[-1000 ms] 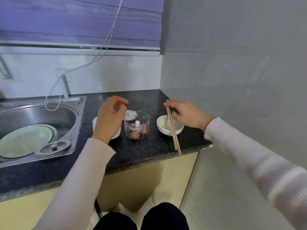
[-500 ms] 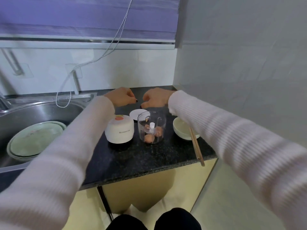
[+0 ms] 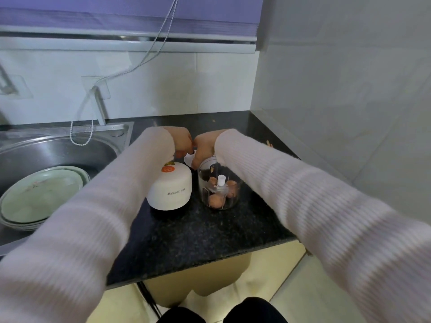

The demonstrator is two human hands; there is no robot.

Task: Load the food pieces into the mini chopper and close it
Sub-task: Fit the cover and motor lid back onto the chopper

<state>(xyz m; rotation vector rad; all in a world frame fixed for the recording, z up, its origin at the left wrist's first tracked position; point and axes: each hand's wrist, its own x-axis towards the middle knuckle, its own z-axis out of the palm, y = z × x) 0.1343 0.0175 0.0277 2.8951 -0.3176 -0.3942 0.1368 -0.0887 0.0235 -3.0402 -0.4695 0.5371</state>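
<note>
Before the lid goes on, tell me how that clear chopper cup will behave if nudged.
The clear chopper cup is tall and narrow, so it could tip. Only a few food pieces weigh it down, so it is probably light. Its smooth wall may slide on the polished counter.

Two arms in pale ribbed sleeves reach across a dark speckled counter (image 3: 186, 231), the left hand (image 3: 183, 142) and right hand (image 3: 205, 143) meeting over a thin white disc (image 3: 189, 159) behind a clear chopper cup (image 3: 218, 183). The cup holds pinkish food pieces (image 3: 215, 200) around a white spindle, with the white motor unit (image 3: 170, 187) just left of it. Green plates (image 3: 39, 194) lie in the steel sink (image 3: 58, 145) at left.
</note>
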